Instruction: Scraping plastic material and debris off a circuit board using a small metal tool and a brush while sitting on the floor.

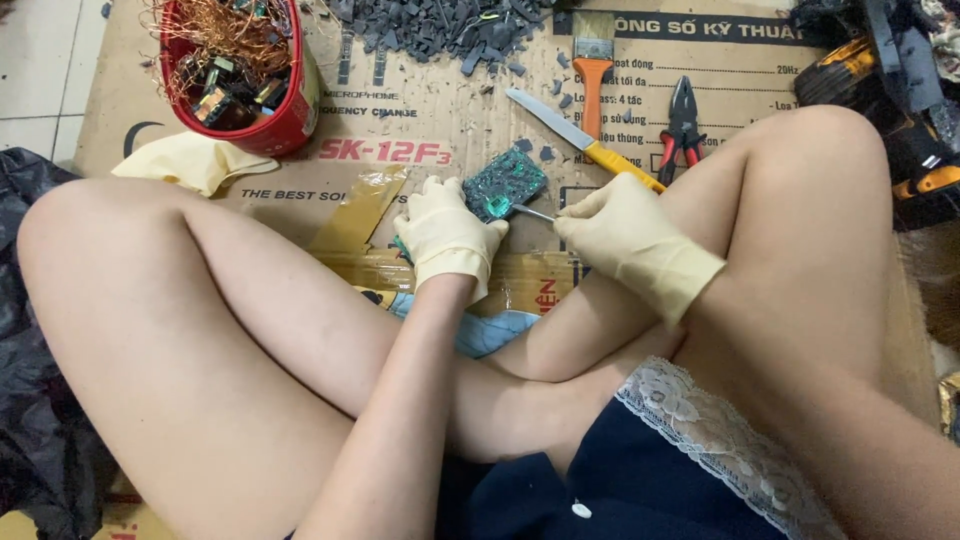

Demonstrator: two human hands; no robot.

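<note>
While pinned under the gloved left hand [447, 236], dark green rectangular circuit board [503, 184] resting tilted on the flattened brown cardboard sheet [400, 120] on the floor, just ahead of the crossed legs. Left hand clamped on the board's near edge, fingers curled over it. Gloved right hand [630, 236] clenched around a thin silvery metal tool [533, 212], tip touching the board's lower corner.

Risk, as a judgement: tip skidding off the slick board and jabbing straight into the left-hand fingers just beside it, thin cream glove offering little guard. Board tilted, so likely to pivot or flip under a hard pry. Bare knees close either side, well within reach of any part popping loose.

Further out: yellow-handled knife [580, 138] lying blade bare, just beyond the right hand. Orange-handled paintbrush [593, 60] and red-handled pliers [682, 125] behind it. Heap of dark grey chips [440, 25] at the far edge. Red bucket of copper wire and small components [240, 75] far left, a spare cream glove [190, 160] beside it. Pale floor tiles [40, 60] top left, black plastic sheeting [30, 400] at the left edge.
</note>
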